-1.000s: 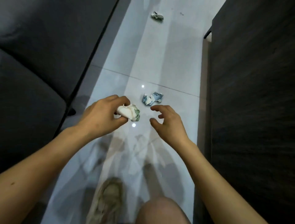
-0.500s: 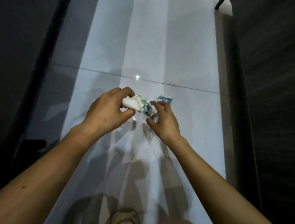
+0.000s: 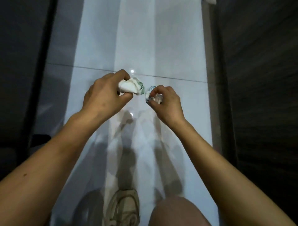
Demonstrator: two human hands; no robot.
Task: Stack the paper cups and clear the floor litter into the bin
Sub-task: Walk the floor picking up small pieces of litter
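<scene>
My left hand (image 3: 104,95) is closed around a crumpled white paper wad with green print (image 3: 132,86), held above the pale floor tiles (image 3: 161,40). My right hand (image 3: 166,103) pinches a smaller crumpled wad with blue print (image 3: 150,94), lifted off the floor. The two wads sit close together without touching. No cups and no bin are in view.
A dark sofa (image 3: 21,64) runs along the left and a dark wood-grain cabinet (image 3: 261,80) along the right, leaving a narrow floor strip between them. A beige shoe (image 3: 122,208) and a bare knee (image 3: 175,211) are at the bottom. A white object (image 3: 211,1) shows at the top right.
My right hand reached the blue-printed wad on the floor, closed on it and lifted it. The hands have drawn slightly apart. The view tilted down, so the far wad left the frame.
</scene>
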